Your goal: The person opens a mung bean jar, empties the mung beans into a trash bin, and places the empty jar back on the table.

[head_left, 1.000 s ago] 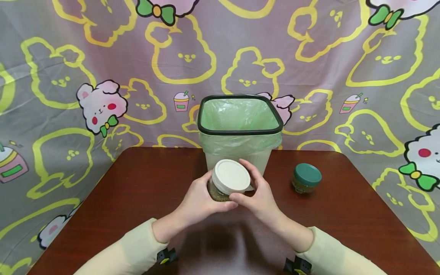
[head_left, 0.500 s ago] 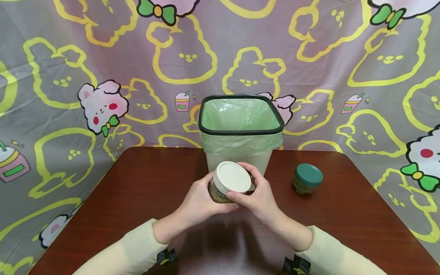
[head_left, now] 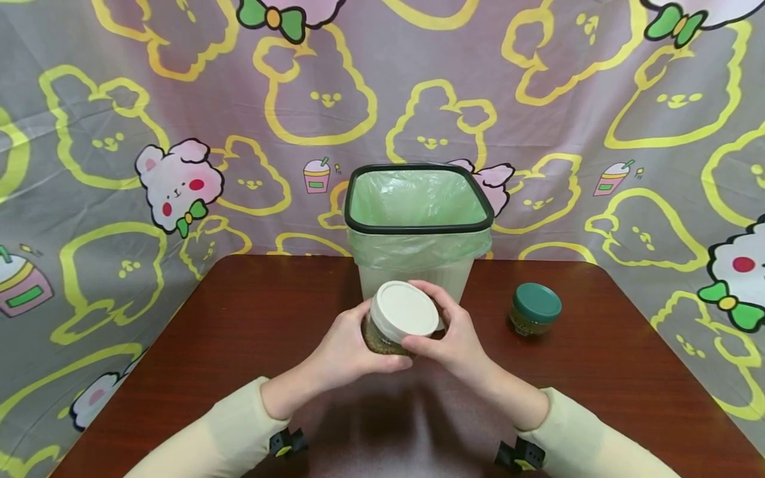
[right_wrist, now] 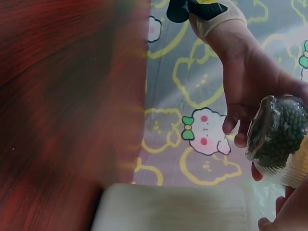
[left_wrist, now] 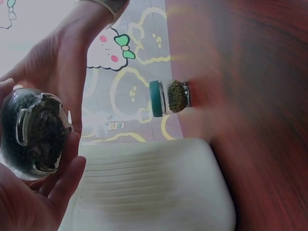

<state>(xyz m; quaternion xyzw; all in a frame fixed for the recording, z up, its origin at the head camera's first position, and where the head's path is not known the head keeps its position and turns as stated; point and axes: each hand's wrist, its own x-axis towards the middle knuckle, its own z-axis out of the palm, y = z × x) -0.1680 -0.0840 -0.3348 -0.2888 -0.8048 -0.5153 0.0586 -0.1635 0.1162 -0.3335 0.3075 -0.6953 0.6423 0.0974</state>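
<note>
A clear jar (head_left: pixel 380 340) of small green beads with a white lid (head_left: pixel 408 309) is held tilted above the table in front of the bin. My left hand (head_left: pixel 337 348) grips its body from the left, thumb along the near side. From the right, my right hand (head_left: pixel 455 342) holds the lid's rim between thumb and fingers. The jar's rounded glass base (left_wrist: pixel 36 132) faces the left wrist camera. Beads show through the glass jar (right_wrist: pixel 284 130) in the right wrist view. Part of the body is hidden behind my left hand and the lid.
A white bin (head_left: pixel 418 262) with a black rim and green liner stands on the brown table (head_left: pixel 269 299) just beyond my hands. To its right stands a second jar (head_left: pixel 535 307) with a dark green lid and similar contents. A patterned cloth (head_left: pixel 239 99) hangs behind.
The white-lidded jar and both hands have shifted very slightly down and right. The fingers of my right hand have moved a little around the lid, which stays on the jar.
</note>
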